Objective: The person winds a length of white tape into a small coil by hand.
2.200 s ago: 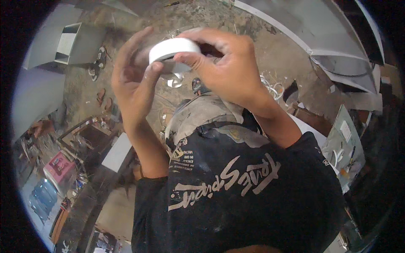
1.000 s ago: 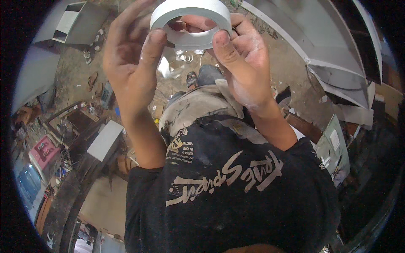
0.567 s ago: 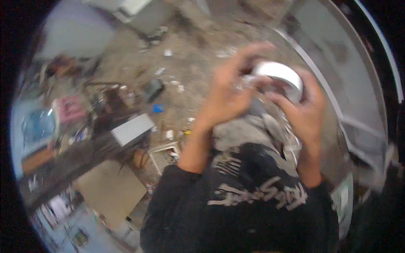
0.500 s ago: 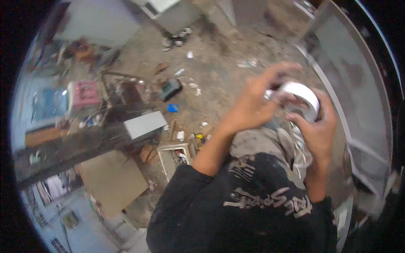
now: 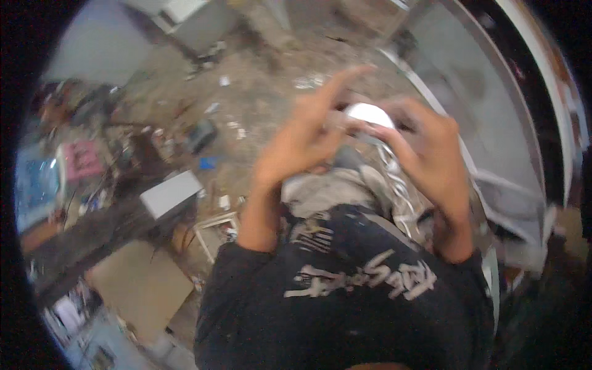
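Note:
In front of my body, both hands hold a white ring [image 5: 370,115], smooth and shiny, shaped somewhat like a roll of tape; its exact kind is blurred. My left hand [image 5: 308,132] grips its left side with the thumb and lower fingers, while the index finger stretches out above. On the opposite side, my right hand [image 5: 428,139] curls around the ring, thumb along the near edge. A pale twisted cord [image 5: 394,179] hangs below the ring over my lap; whether it joins the ring cannot be made out.
To the left, a white board [image 5: 171,194] lies on a dark beam beside a brown flat panel [image 5: 140,287]. A small open box [image 5: 216,234], a dark device [image 5: 200,135] and a blue scrap [image 5: 208,163] are on the littered floor. A grey framed panel [image 5: 468,80] stands at right.
The whole view has shifted, so the surroundings and hands appear farther left. The ring has tilted, its opening now hardly visible, and my hands have come closer together around it.

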`<state>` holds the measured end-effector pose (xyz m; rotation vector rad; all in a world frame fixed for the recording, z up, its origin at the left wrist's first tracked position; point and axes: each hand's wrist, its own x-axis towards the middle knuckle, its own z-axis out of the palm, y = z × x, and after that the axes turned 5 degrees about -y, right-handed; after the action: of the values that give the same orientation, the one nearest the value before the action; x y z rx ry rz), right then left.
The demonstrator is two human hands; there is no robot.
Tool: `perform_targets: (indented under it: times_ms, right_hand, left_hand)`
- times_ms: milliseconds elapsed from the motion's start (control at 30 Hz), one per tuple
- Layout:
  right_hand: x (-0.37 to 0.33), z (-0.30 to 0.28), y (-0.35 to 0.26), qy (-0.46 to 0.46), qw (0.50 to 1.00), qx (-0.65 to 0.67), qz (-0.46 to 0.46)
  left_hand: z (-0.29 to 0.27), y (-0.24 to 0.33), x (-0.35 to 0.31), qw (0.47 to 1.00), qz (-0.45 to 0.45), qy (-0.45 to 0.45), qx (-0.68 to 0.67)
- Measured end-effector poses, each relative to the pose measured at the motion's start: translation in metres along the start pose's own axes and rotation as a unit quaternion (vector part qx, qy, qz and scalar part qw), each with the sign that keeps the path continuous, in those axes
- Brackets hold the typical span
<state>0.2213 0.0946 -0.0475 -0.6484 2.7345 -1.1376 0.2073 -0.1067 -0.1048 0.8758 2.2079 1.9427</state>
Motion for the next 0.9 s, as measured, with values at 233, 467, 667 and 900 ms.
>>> perform_targets:
  times_ms: [233,467,667,900]
  right_hand:
    - [0.001,0.015,0.013,0.131,0.945,0.298,0.027]
    - [-0.001,0.014,0.02,0.259,0.892,0.371,-0.005]
    - [-0.004,-0.004,0.026,0.311,0.847,0.431,-0.017]
    - [-0.018,-0.036,0.058,0.313,0.842,0.439,-0.005]
  left_hand:
    - [-0.006,-0.017,-0.001,0.984,-0.033,0.042,-0.17]
    - [-0.015,-0.016,0.003,0.991,-0.018,0.049,-0.122]
    - [-0.016,-0.023,-0.009,0.996,-0.067,0.038,-0.049]
    - [-0.024,-0.038,-0.026,0.99,-0.099,-0.046,0.089]
